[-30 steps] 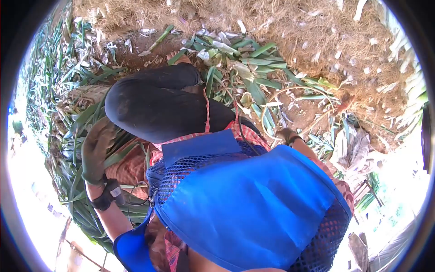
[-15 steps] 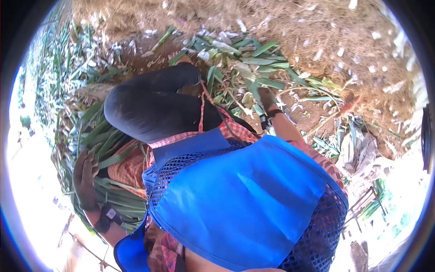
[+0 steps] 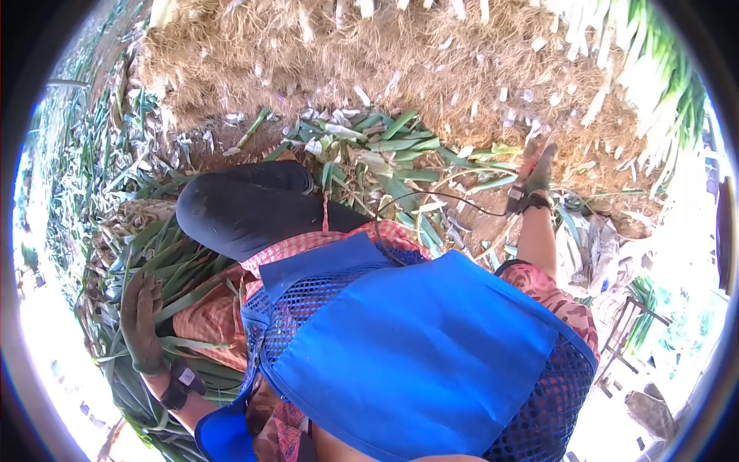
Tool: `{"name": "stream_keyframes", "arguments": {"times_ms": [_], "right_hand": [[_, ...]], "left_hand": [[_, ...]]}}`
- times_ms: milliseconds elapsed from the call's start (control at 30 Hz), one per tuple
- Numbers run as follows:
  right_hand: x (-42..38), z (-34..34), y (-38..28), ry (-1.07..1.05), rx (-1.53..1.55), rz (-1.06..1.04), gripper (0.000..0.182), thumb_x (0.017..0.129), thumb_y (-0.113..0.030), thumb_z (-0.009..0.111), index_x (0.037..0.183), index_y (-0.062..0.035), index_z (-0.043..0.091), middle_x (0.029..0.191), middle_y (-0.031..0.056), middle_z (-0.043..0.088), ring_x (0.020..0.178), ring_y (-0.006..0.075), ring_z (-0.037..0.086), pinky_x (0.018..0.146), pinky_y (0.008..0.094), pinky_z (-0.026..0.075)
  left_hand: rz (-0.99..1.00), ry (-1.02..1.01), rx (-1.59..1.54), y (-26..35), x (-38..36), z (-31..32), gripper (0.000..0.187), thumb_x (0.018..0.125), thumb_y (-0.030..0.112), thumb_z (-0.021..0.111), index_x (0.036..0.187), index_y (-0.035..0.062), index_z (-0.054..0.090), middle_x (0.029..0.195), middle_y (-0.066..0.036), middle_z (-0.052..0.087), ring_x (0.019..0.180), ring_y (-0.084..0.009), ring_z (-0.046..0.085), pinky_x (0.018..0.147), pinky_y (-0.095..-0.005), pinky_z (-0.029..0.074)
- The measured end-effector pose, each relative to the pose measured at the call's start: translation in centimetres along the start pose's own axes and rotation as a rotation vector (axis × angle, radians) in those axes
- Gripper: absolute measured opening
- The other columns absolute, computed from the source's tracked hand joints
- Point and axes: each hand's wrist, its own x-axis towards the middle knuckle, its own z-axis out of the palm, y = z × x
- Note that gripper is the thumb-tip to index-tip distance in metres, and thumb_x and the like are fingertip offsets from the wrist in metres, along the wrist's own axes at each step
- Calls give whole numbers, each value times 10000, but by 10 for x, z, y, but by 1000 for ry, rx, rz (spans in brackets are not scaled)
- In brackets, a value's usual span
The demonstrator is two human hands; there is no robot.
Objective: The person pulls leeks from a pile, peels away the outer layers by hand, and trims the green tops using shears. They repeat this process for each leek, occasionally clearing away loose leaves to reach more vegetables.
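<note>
My left hand (image 3: 142, 323), in a dirty glove, rests with fingers stretched out on long green leek leaves (image 3: 178, 266) beside my body. An orange cloth (image 3: 212, 316) lies among those leaves. On the other side, my gloved right hand (image 3: 541, 171) reaches forward to the ground at the edge of a root-covered leek pile (image 3: 431, 73). Its fingers look extended and apart. A small orange-red thing (image 3: 526, 167) shows against them; I cannot make out its kind or whether it is gripped. Both wrists carry dark bands with small devices.
Cut leaf pieces (image 3: 385, 142) litter the soil between my dark-trousered leg (image 3: 231, 212) and the pile. Upright leeks (image 3: 670, 85) stand at the far right. Dry husks (image 3: 596, 250) lie near my right forearm. A thin dark cord (image 3: 439, 194) runs to my right wrist.
My right hand has moved from the cut leaves to the right, up to the orange-red thing by the roots. The view has shifted right. My left hand stays on the leaves.
</note>
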Motion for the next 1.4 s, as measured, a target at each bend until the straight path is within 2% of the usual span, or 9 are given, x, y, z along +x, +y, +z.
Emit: {"name": "stream_keyframes", "arguments": {"times_ms": [167, 267, 367, 633, 733, 933, 1033, 1167, 1400], "right_hand": [[-8, -56, 71, 302, 335, 129, 789, 779, -849, 493, 955, -90, 615, 609, -13, 542, 499, 123, 465, 497, 301, 415], [-70, -71, 115, 204, 281, 298, 1040, 738, -842, 558, 1313, 22, 493, 1092, 154, 624, 892, 308, 610, 801, 444, 532], [-102, -67, 149, 20, 497, 393, 1071, 739, -823, 576, 1385, 17, 420, 1409, 209, 472, 1201, 412, 538, 996, 524, 474], [-24, 21, 39, -449, 639, -84, 157, 979, -183, 613, 956, -27, 605, 977, 49, 634, 778, 103, 571, 688, 215, 527], [-37, 94, 28, -175, 638, 8, 156, 954, -188, 657, 912, -44, 617, 857, 20, 609, 749, 125, 580, 702, 215, 543], [-41, 78, 82, -94, 858, 135, 658, 870, -675, 573, 969, -26, 611, 900, 127, 685, 871, 239, 657, 789, 362, 600], [5, 5, 211, -58, 511, 317, 662, 924, -701, 437, 943, -66, 623, 927, 101, 681, 846, 199, 656, 721, 348, 584], [-46, 15, 270, -86, -414, 484, 642, 929, -678, 441, 961, -60, 615, 940, 110, 678, 860, 210, 654, 730, 352, 578], [-162, 235, 334, -976, -927, 125, 608, 936, -637, 448, 993, -51, 600, 961, 126, 673, 883, 229, 649, 746, 359, 569]], "left_hand": [[-51, 120, -92, -36, -26, -33, 440, 984, 238, 583, 1334, -26, 552, 1143, -85, 655, 949, -128, 619, 839, -258, 493], [-93, 105, -61, -30, -27, -33, 438, 975, 243, 593, 1319, -27, 563, 1097, -66, 656, 940, -121, 614, 820, -245, 484], [-107, 80, -2, -25, -10, -33, 428, 973, 246, 596, 1306, -22, 574, 1091, -60, 656, 937, -114, 610, 808, -239, 477], [-23, -66, 180, 9, 2, 11, 402, 994, 225, 560, 1320, -10, 568, 1151, -67, 655, 1014, -127, 623, 859, -259, 482], [-26, -83, 199, 9, -7, 14, 406, 994, 217, 559, 1330, -12, 560, 1175, -75, 654, 1032, -137, 627, 872, -266, 483], [-143, 96, 155, -3, -27, -8, 414, 982, 218, 577, 1319, -23, 562, 1142, -69, 656, 965, -108, 614, 798, -225, 469], [-191, 77, 143, -13, -27, -13, 498, 951, 330, 587, 1325, 2, 567, 1205, -69, 624, 1071, -160, 596, 898, -287, 461], [-214, 120, 192, -14, -28, 1, 432, 964, 249, 610, 1302, -17, 574, 1059, -46, 663, 895, -97, 600, 743, -228, 472], [-352, 232, 223, 2, -63, -6, 379, 959, 283, 627, 1268, 62, 619, 1087, -27, 683, 965, -118, 644, 853, -280, 505]]}}
